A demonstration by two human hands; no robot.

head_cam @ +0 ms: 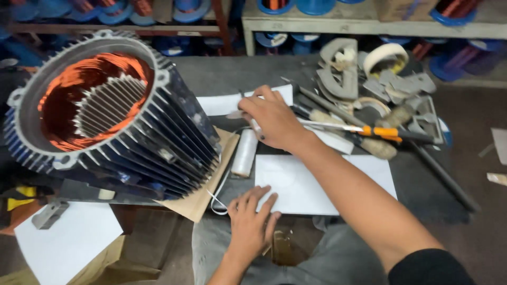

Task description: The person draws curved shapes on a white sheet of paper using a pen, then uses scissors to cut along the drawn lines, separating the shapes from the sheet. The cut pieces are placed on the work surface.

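Note:
My right hand (272, 119) reaches over the dark table, its fingers closed around a slim tool; a pale tip pokes out on the left and a dark end below, and its kind is unclear. My left hand (251, 221) lies flat, fingers spread, on the near edge of a white paper sheet (317, 184). A white roll (244, 153) lies between the two hands. To the left stands a big finned motor housing (174, 132), tilted, with copper windings (63, 89) inside. A second white sheet (222, 103) lies beyond my right hand.
Right of my hand lie an orange-handled knife (380, 132), wooden-handled tools (377, 148), grey cut pieces (343, 74) and a tape roll (385, 55). Cardboard (203, 195) lies under the motor. Another white sheet (68, 243) is at lower left. Shelves with blue wire spools (311, 6) run behind.

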